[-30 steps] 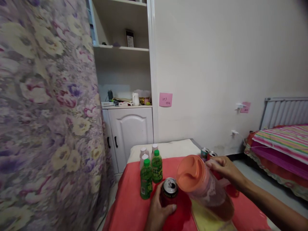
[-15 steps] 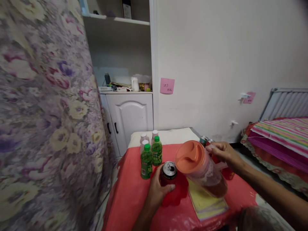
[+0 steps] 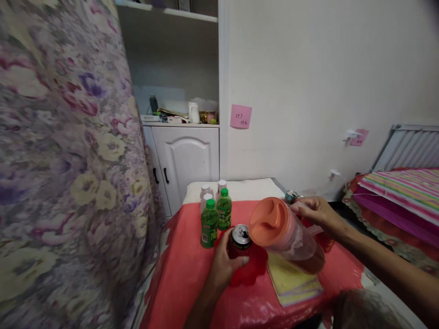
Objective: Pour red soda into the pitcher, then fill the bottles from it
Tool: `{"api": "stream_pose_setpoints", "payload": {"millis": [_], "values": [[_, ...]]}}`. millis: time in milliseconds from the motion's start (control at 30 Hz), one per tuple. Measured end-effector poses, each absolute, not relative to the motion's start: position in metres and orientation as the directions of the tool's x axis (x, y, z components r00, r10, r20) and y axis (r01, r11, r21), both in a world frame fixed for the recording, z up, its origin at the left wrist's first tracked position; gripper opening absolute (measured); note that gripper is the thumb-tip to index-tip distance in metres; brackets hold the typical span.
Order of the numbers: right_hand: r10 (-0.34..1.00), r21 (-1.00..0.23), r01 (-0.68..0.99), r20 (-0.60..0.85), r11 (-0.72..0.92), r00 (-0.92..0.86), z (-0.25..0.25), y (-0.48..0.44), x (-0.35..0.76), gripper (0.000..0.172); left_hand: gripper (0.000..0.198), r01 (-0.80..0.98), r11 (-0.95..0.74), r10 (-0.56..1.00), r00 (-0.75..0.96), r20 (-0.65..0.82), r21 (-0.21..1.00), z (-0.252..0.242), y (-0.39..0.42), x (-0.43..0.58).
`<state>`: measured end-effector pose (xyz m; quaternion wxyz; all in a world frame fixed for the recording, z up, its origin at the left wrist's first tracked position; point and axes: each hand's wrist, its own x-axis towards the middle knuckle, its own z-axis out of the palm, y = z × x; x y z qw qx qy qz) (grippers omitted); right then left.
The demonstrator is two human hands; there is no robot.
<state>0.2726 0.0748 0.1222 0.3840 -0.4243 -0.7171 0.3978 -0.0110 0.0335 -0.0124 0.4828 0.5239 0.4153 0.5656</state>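
My left hand [image 3: 228,261] is wrapped round a dark drink can [image 3: 241,237] with its top opened, held over a red scalloped plate [image 3: 255,269]. My right hand [image 3: 310,212] grips the handle of a clear pitcher [image 3: 302,251] with an orange lid [image 3: 270,221]. The pitcher leans to the left, its lid close beside the can's top, and brown liquid lies in its lower end. I cannot make out any stream between them. Beneath the pitcher is a folded yellow cloth [image 3: 291,283]. Two green bottles [image 3: 209,224] stand left of the can.
Pale-capped bottles [image 3: 206,192] stand behind the green ones. Another can [image 3: 291,197] is partly hidden behind my right hand. A red cloth [image 3: 178,274] covers the table. A floral curtain [image 3: 75,160] hangs at left, a bed [image 3: 404,196] stands at right.
The pitcher is tipped slightly further, with its lid a little lower relative to the can. The whole view has shifted slightly. Both hands keep their holds.
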Motion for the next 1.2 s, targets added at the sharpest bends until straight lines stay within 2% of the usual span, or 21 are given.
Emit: {"api": "stream_pose_setpoints", "payload": {"millis": [667,1200], "values": [[0.907,-0.781,0.5,0.194,0.374,-0.374,0.126,0.087,0.264,0.054,0.081,-0.077,-0.225,0.974,-0.007,0.225,0.971,-0.015,0.035,-0.015],[0.895,-0.746,0.531,0.199,0.403,-0.4,0.135,0.084,0.257,0.052,0.082,-0.094,-0.276,0.961,-0.02,0.275,0.957,-0.026,0.037,-0.017]]}}
